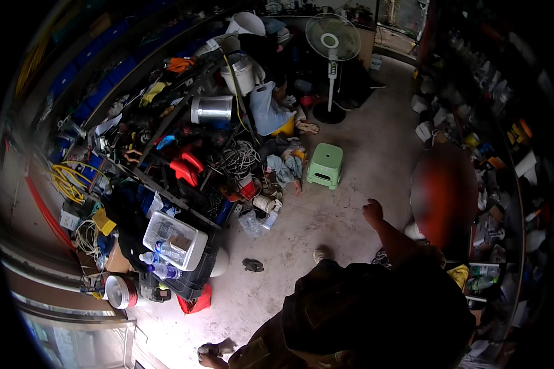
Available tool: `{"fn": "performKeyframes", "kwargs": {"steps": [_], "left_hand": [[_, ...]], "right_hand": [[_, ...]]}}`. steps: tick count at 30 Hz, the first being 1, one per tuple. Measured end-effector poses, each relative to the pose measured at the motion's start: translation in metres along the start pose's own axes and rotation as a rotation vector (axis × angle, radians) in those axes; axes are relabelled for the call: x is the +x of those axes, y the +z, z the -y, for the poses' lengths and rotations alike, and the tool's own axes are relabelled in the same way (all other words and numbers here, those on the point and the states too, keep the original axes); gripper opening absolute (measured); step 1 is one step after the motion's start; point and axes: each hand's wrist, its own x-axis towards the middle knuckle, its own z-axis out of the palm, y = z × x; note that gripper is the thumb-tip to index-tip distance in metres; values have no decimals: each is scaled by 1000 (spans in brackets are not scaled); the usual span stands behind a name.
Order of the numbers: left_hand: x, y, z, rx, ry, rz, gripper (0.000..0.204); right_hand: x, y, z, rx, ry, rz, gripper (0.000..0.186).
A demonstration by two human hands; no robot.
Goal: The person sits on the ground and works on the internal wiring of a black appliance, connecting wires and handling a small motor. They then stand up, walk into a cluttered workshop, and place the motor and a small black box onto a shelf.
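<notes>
My right hand [372,211] is stretched forward over the concrete floor [295,230], fingers curled in, and nothing shows in it. A green plastic stool [325,165] stands ahead of it, a short way off and not touched. At the lower edge, my left hand [210,355] is closed around something small and greyish-white that I cannot make out. A dark crumpled piece [252,265] lies on the floor between the left hand and the stool. One light shoe [322,254] shows in front of my dark clothing.
A cluttered rack [184,203] with red-handled tools, cables and buckets fills the left. A white bin [194,255] holds bottles. A standing fan [331,67] is at the back. Crowded shelves [498,203] line the right, beside a blurred red-orange shape [443,197].
</notes>
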Motion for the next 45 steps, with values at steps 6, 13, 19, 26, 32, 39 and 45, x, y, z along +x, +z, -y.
{"fn": "performKeyframes", "kwargs": {"steps": [6,13,19,26,32,39,45], "left_hand": [[2,34,-24,-84,46,108,47],[-91,102,-53,-121,117,276,42],[-156,84,-69,-17,164,189,42],[-216,94,-86,91,186,198,44],[-217,61,-97,152,229,135,46],[-226,65,-81,178,251,171,48],[-226,8,-44,245,21,-44,47]], "right_hand": [[-53,-60,-76,-644,-12,-45,42],[23,-53,-80,338,287,-173,47],[73,-49,-43,432,304,-85,45],[81,-71,-155,212,499,-206,42],[69,-83,-134,186,598,-109,41],[101,-80,-151,270,514,-68,40],[142,-25,-124,219,86,124,39]]}}
